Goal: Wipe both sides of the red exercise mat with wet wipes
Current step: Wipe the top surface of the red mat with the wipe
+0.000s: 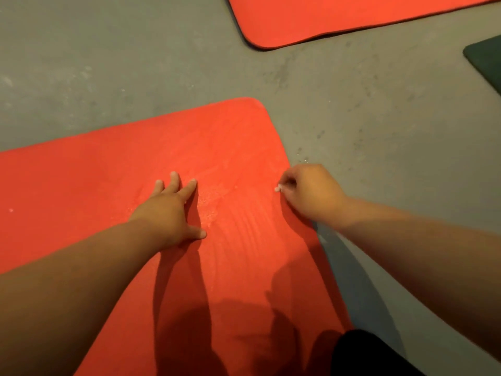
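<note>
At the right edge of the mat [230,147], right hand [309,191] pinches a small white scrap [277,188], possibly a wipe; left hand [168,210] flat on the mat, fingers spread.

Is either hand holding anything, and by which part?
Right hand pinches a small white scrap, mostly hidden, perhaps a wipe, at the red mat's edge. Left hand lies flat, holding nothing.

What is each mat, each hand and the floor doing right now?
Near red mat: lying flat, streaky wipe marks on it.
Left hand: fingers spread, pressing on that mat.
Right hand: curled, pinching a small white piece at that mat's right edge.
Far red mat: lying flat.
Dark mat: flat, only a corner shows.
Floor: grey, spotty.
</note>
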Demonstrator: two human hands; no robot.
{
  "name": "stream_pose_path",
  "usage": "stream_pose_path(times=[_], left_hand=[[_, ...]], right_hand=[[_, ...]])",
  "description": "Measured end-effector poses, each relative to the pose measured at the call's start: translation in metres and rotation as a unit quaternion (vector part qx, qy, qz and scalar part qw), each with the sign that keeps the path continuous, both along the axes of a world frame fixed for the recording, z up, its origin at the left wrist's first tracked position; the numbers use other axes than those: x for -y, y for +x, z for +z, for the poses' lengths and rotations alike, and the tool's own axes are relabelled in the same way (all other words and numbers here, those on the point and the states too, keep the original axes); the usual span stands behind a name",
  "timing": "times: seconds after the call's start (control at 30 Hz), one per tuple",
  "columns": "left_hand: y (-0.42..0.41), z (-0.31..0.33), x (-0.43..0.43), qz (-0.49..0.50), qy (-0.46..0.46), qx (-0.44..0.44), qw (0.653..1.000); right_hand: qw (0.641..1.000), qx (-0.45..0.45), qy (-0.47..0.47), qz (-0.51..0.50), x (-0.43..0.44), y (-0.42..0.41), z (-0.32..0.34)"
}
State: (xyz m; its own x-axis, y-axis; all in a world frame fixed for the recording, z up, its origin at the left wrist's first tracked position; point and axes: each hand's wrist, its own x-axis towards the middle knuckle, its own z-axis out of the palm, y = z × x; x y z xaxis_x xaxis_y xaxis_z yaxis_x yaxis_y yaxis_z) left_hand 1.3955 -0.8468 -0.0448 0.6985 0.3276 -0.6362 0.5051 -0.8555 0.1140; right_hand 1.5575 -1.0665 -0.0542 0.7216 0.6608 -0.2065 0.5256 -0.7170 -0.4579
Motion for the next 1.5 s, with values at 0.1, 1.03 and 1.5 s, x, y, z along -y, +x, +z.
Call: stream_pose_path(times=[0.1,1.03,1.5], left_hand=[[0.001,0.004,-0.008,-0.044,0.004,-0.033,0.998],[-0.02,0.005,-0.045,-0.034,0.038,-0.033,0.998],[-0.024,0.006,-0.052,-0.06,0.027,-0.027,0.997]], right_hand=[[0.996,-0.028,0.0,0.085,0.027,-0.045,0.0],[0.994,0.008,0.018,0.11,-0.072,-0.065,-0.018],[0.992,0.027,-0.006,0.12,-0.107,-0.066,-0.016]])
